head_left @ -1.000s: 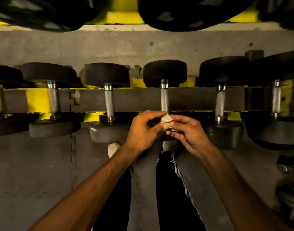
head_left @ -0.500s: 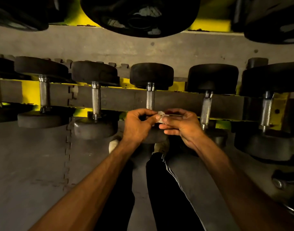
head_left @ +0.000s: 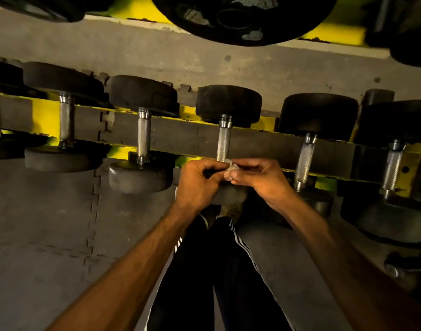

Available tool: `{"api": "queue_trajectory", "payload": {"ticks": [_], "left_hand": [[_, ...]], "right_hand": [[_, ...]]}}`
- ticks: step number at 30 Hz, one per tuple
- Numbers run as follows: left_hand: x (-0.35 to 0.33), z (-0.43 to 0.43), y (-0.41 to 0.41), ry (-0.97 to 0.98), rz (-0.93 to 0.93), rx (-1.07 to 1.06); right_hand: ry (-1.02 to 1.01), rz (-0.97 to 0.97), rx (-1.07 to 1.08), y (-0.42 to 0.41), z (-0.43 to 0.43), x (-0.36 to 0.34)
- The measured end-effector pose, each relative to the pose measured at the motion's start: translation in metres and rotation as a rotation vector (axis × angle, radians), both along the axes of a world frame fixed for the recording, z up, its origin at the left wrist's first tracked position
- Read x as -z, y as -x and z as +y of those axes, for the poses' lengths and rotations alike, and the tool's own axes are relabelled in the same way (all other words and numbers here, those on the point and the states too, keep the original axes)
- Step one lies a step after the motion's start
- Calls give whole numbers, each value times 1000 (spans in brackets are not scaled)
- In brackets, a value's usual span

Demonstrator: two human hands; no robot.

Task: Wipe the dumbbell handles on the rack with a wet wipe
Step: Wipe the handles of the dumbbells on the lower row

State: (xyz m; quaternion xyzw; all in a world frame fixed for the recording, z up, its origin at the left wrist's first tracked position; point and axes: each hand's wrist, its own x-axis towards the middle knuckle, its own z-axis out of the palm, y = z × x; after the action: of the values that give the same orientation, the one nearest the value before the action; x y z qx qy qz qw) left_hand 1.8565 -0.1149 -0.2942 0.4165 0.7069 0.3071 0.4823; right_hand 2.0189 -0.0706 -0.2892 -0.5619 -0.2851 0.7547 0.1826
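Observation:
Several black dumbbells with knurled steel handles lie across a yellow rack (head_left: 44,120). The middle dumbbell's handle (head_left: 223,143) rises straight above my hands. My left hand (head_left: 197,185) and my right hand (head_left: 257,177) meet just below that handle, over the dumbbell's near head. Both pinch a small crumpled white wet wipe (head_left: 231,166) between their fingertips, and most of the wipe is hidden by the fingers. The wipe sits at the handle's lower end; whether it touches the steel I cannot tell.
Neighbouring handles stand to the left (head_left: 142,137) and right (head_left: 304,161) of my hands. A large black weight plate (head_left: 240,17) hangs on the upper rack. Grey interlocking floor mats (head_left: 49,235) lie at left. My legs in dark striped trousers (head_left: 228,271) stand below.
My view has shifted, so the rack now sits tilted and further right. Both hands have stayed together on the wipe, close under the middle handle.

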Motion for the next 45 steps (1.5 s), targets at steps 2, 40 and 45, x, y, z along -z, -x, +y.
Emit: {"api": "queue_trajectory", "payload": {"ticks": [2,40,45], "left_hand": [[3,-6,7,-4,65,58],[26,-47,48,-164,396,331],[24,-46,49,-153,388,319]], "right_hand": [[-30,-80,47,0,5,9],[-1061,-700,-1642,54,50,24],[-997,-881,-1896,110,56,25]]}}
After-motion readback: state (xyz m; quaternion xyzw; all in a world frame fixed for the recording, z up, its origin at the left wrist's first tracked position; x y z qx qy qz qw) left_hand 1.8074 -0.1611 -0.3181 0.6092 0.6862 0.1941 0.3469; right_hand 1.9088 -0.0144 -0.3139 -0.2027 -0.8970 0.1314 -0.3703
